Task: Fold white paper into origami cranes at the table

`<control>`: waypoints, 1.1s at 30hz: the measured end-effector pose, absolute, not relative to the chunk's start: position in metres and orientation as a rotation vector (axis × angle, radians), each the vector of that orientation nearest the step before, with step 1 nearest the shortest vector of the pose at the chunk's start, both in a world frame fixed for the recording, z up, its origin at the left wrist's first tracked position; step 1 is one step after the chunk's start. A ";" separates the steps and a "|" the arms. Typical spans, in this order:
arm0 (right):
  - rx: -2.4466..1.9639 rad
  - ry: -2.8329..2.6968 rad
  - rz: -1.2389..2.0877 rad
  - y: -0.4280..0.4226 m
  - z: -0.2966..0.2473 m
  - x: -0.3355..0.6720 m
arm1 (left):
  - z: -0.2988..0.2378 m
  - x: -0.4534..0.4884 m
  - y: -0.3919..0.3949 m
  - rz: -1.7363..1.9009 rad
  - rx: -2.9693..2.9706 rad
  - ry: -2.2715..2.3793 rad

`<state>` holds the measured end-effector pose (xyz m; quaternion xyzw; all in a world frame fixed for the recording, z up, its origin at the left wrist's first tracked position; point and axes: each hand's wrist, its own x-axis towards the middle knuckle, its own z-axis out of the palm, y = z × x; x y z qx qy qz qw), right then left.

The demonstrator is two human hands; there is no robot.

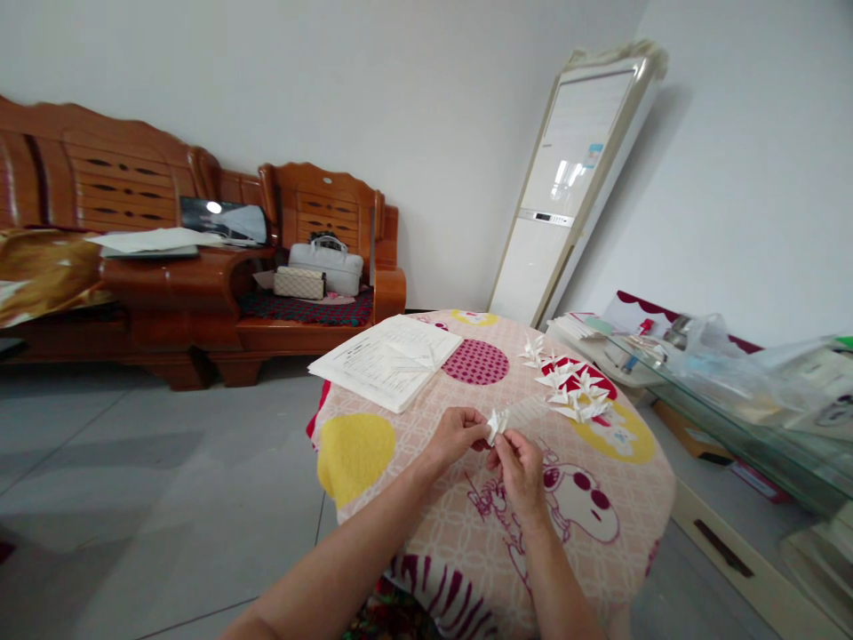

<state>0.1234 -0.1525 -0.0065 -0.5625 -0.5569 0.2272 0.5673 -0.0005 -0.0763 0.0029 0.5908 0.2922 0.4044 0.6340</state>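
Between my two hands is a small folded piece of white paper (497, 425), held just above the patterned tablecloth (459, 516). My left hand (459, 431) pinches it from the left with thumb and fingers. From the right and below, my right hand (520, 464) grips its near edge. The fingers cover part of the paper, so its full shape is hidden. Several folded white paper cranes (577, 391) are grouped on the table to the right of my hands. At the table's far left lies a stack of printed paper sheets (379, 360).
A glass-topped stand (746, 427) with a clear plastic bag (706, 356) is close to the table's right side. Behind the table stands a tall white air conditioner (566, 187). Wooden seating (320, 204) with a white handbag (333, 267) lines the wall at left.
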 end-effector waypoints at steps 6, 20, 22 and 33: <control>-1.302 -1.285 0.575 -0.151 -0.008 0.124 | 0.005 -0.001 -0.076 0.958 1.391 0.648; -1.317 -1.270 0.624 -0.150 -0.013 0.128 | 0.002 0.000 -0.080 1.024 1.553 0.673; -1.295 -1.258 0.646 -0.151 -0.011 0.127 | 0.003 0.000 -0.080 1.027 1.566 0.676; -1.361 -1.106 0.560 -0.152 -0.010 0.125 | 0.007 -0.001 -0.087 1.035 1.934 0.773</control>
